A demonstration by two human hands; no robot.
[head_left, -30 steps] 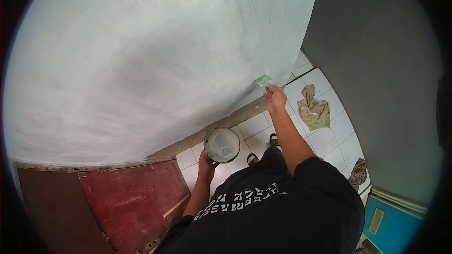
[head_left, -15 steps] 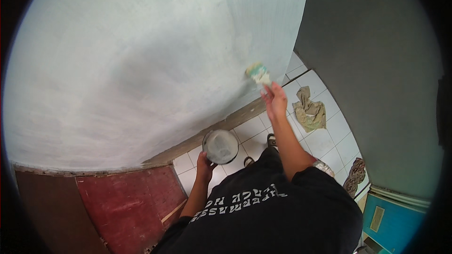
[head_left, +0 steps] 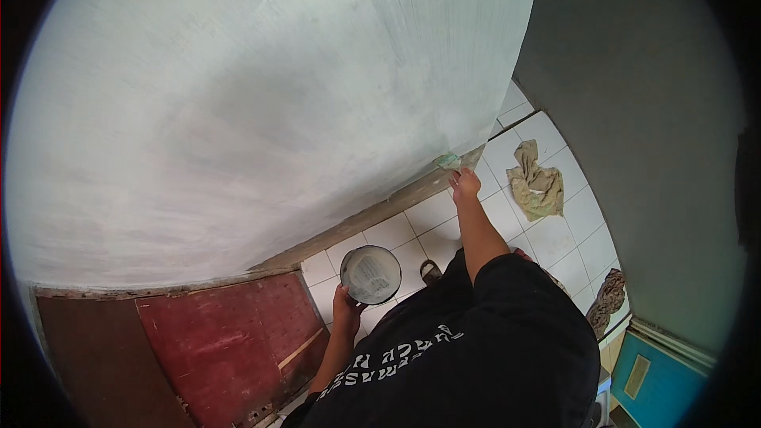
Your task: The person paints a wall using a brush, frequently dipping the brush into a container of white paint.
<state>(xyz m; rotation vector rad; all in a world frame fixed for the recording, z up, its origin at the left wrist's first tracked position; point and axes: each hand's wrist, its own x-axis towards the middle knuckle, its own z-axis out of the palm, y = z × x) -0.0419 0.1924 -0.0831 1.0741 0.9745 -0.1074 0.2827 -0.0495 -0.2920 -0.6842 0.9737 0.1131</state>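
A paintbrush (head_left: 449,161) with a green part and pale paint on it is in my right hand (head_left: 466,184), closed around its handle. Its head meets the bottom of the whitish painted wall (head_left: 333,95), just above the bare grey-brown strip at the base. My left hand (head_left: 346,306) grips the near-left side of a round dark-rimmed paint bowl (head_left: 371,273), with whitish paint inside. The bowl is held out over the tiles, its mouth facing up. Most of the left fingers are hidden under the bowl.
A stained beige rag (head_left: 537,182) lies on the white tile floor (head_left: 432,226) to the right. Beyond it stands a dark grey wall (head_left: 634,111). Red board (head_left: 238,341) covers the lower left. A patterned brown cloth (head_left: 607,303) and a blue panel (head_left: 666,380) are at the lower right.
My right hand has brought the paintbrush down the wall from higher up to its lower edge. The left hand still holds the bowl, now slightly lower in view. The whole view has shifted a little.
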